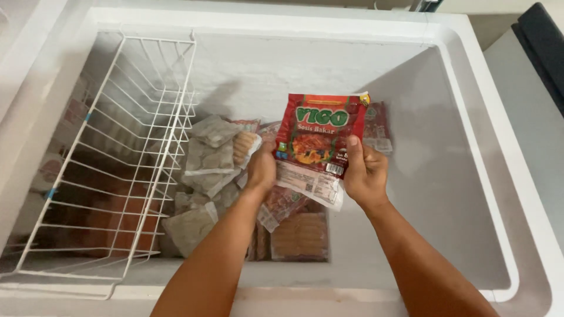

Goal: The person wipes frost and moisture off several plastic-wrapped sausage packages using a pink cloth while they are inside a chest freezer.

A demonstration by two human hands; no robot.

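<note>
While you lean over the open chest freezer [470, 70], both of your hands meet at the centre of the frame on one red sausage packet [320, 132]. Your left hand [261, 170] grips its lower left corner, fingers closed around the edge; your right hand [365, 173] holds the lower right side, thumb pressed flat on the printed front, fingers wrapped behind. The packet is held upright, face toward you, above the stock on the freezer floor. A second, clear-backed packet [311, 185] lies directly under it, pinched between the same hands. Below, at centre and lower centre, lie frozen sausage packs [299, 235] and pale grey wrapped packs [205, 158], touching one another in a loose heap. A white wire basket [147, 117] hangs along the left of the frame, reddish packs dimly visible beneath it. Frost coats the back wall at upper centre.
</note>
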